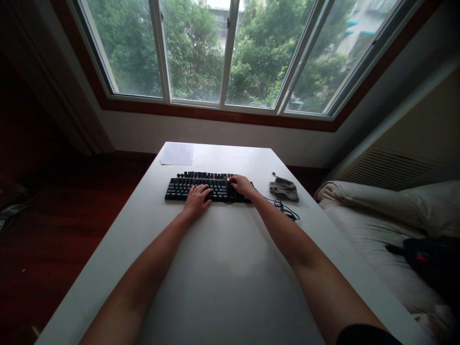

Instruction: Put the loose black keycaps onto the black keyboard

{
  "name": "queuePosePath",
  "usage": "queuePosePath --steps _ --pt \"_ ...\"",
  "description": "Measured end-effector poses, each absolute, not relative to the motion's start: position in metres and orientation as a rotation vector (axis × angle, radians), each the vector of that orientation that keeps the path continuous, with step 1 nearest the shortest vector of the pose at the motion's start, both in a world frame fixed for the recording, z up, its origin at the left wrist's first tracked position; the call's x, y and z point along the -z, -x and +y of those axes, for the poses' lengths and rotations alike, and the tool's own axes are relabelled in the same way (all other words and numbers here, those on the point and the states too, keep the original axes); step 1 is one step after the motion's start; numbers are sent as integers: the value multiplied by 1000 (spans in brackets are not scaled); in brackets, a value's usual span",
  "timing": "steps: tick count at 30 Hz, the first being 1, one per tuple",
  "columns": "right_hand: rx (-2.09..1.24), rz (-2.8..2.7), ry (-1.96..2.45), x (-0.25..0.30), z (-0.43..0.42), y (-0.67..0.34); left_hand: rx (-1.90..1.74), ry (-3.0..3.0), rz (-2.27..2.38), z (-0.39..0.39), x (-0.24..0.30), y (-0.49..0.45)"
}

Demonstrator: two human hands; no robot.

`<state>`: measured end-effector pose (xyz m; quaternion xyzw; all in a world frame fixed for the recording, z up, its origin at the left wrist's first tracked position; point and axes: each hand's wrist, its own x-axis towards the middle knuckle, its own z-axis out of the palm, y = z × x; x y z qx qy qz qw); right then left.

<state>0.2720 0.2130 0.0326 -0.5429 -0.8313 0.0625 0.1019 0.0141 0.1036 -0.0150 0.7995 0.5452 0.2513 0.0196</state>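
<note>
A black keyboard [176, 189] lies on the white table, its long side facing me. My left hand [197, 199] rests flat on its front middle part, fingers stretched out over the keys. At the back right part of the keyboard is my right hand [241, 184], its thumb and fingers pinched together near the top row. Whatever sits between those fingertips is too small and hidden to make out. Behind the keyboard, a line of loose black keycaps [201, 175] runs along its back edge. My right hand is close to the right end of that line.
The white table [215, 278] stretches from me towards the window. A sheet of paper [177, 154] lies at its far left corner. On the right are a grey furry pouch [283, 189] and a coiled black cable [285, 209]. A padded light-coloured seat [359, 230] stands beside the table.
</note>
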Motion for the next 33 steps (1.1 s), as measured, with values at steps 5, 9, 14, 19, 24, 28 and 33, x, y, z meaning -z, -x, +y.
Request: queuePosePath --steps 5,9,14,19,24,28,33 --pt "-239 -2476 1680 -31 222 -272 -784 -2484 1691 105 16 -15" --pt "-174 -2508 1686 -34 216 -267 -788 -2476 1685 106 18 -15" --pt "-87 -2523 1668 -39 205 -264 -794 -2476 1681 106 18 -14" --pt "-83 -2562 1688 -44 205 -264 -798 -2480 1683 106 17 -13" --pt "-61 -2593 1700 -46 211 -261 -793 -2482 1689 104 18 -13" --pt "-119 -2639 1734 -47 221 -261 -799 -2487 1685 102 20 -14" --pt "-233 -2659 1746 -49 235 -264 -798 -2486 1685 99 21 -17"
